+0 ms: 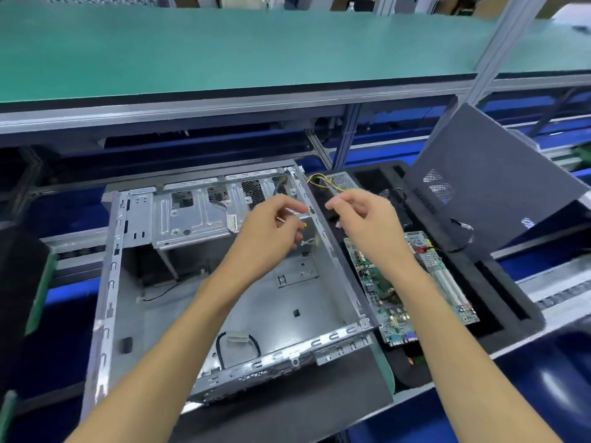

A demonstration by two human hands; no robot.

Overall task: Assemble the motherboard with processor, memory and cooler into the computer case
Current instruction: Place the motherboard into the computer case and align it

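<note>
The open grey computer case (pixel 134 282) lies on its side in the middle, its floor bare apart from some thin cables. The green motherboard (pixel 396 295) rests to the right of it in a black foam tray (pixel 499 302). My left hand (pixel 271 228) hovers over the case's far right corner, its curled fingers pinching a thin pale strip (pixel 280 219). My right hand (pixel 363 215) is just right of the case wall, thumb and forefinger pinched together. A small white piece (pixel 339 224) shows under its fingers. What the piece is I cannot tell.
Yellow and black power cables (pixel 323 182) come from a metal box behind the case's right corner. The dark side panel (pixel 479 180) leans up at the right. A green shelf (pixel 224 49) overhangs the bench at the back. A looped black cable (pixel 238 338) lies near the case's front edge.
</note>
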